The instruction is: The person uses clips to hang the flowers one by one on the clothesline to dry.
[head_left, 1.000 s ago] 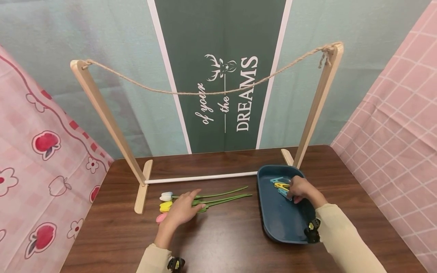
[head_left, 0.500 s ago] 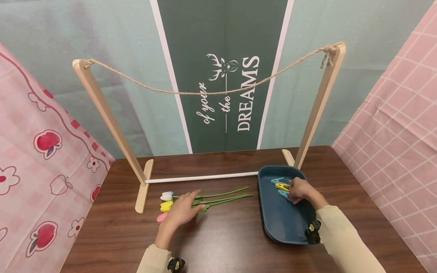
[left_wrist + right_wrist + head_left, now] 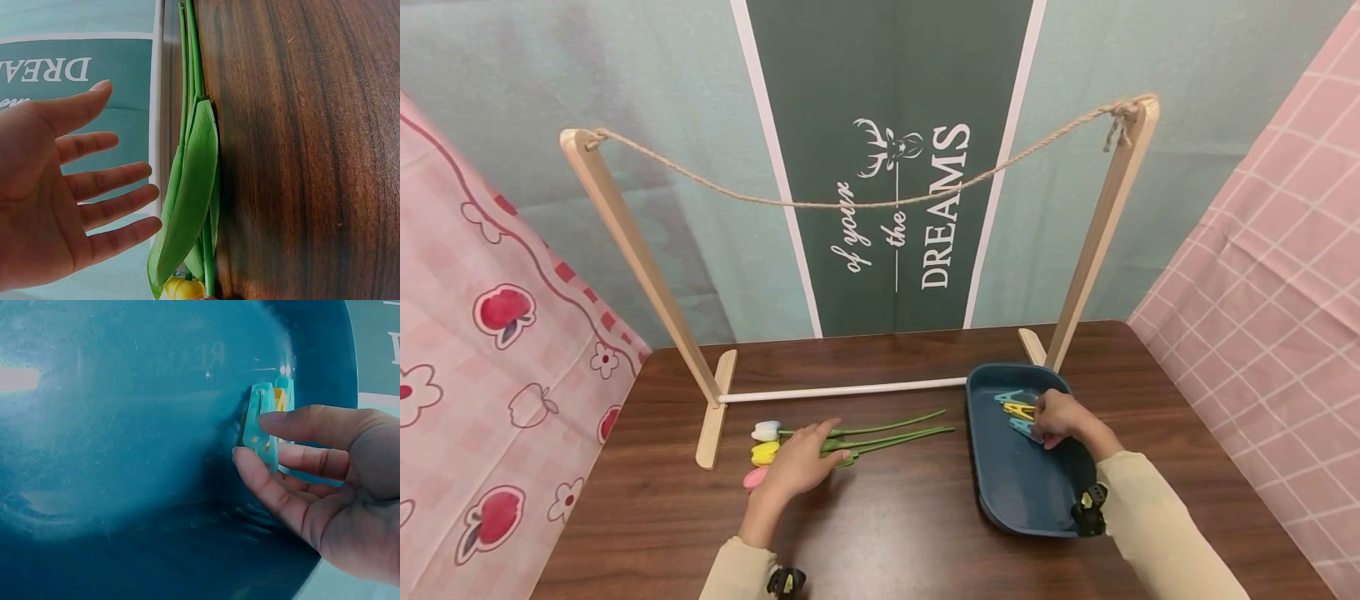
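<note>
My left hand (image 3: 805, 458) hovers palm down over fake tulips with green stems, fingers loosely spread and holding nothing. White (image 3: 766, 431), yellow (image 3: 765, 453) and pink (image 3: 756, 477) blooms show to its left; the left wrist view has their leaves (image 3: 190, 194) just beyond the fingertips. Inside a dark blue tray (image 3: 1026, 500), my right hand (image 3: 1060, 418) pinches a blue clothespin (image 3: 255, 428) between thumb and curled fingers; the hand covers part of it. A yellow clothespin (image 3: 1019, 410) and another blue clothespin (image 3: 1008, 397) lie beside it.
Behind stands a wooden frame with a left post (image 3: 640, 267) and a right post (image 3: 1101, 233). Slack twine (image 3: 842, 205) hangs between their tops, and a white rod (image 3: 850, 390) joins them low down. Everything stands on a brown wooden table (image 3: 895, 533), with curtains around.
The view has shifted very slightly. Both hands, the tulips and the clothespins stay practically where they were.
</note>
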A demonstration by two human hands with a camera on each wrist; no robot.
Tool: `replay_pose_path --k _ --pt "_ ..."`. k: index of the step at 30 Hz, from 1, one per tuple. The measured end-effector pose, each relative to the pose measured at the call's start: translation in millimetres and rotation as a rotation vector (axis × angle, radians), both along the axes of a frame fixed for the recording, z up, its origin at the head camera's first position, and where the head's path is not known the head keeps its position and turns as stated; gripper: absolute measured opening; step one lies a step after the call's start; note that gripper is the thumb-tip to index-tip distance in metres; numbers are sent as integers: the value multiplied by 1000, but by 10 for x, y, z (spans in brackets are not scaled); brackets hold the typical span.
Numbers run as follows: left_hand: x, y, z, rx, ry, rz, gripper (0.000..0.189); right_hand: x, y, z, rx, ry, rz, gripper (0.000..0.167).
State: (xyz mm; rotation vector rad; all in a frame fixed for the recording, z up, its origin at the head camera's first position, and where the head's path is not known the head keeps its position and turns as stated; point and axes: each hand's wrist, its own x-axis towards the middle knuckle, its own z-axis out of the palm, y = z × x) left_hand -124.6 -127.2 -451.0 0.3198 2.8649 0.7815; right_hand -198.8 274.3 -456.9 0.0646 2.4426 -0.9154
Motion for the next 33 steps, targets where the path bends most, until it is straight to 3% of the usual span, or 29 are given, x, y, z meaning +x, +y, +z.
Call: replay_pose_path --k 6,14,18,28,33 --pt "-13 1 1 9 2 -4 51 21 4 71 -29 39 35 15" --pt "-61 17 -5 60 101 -9 46 -5 -7 257 -75 109 75 10" --pt "-78 45 24 103 105 -8 44 -20 -47 379 -106 127 98 11" --pt "-71 173 117 211 118 -53 34 -27 -286 615 -92 215 187 13" --pt "-74 249 132 287 139 -79 29 -9 -460 699 -21 292 265 13"
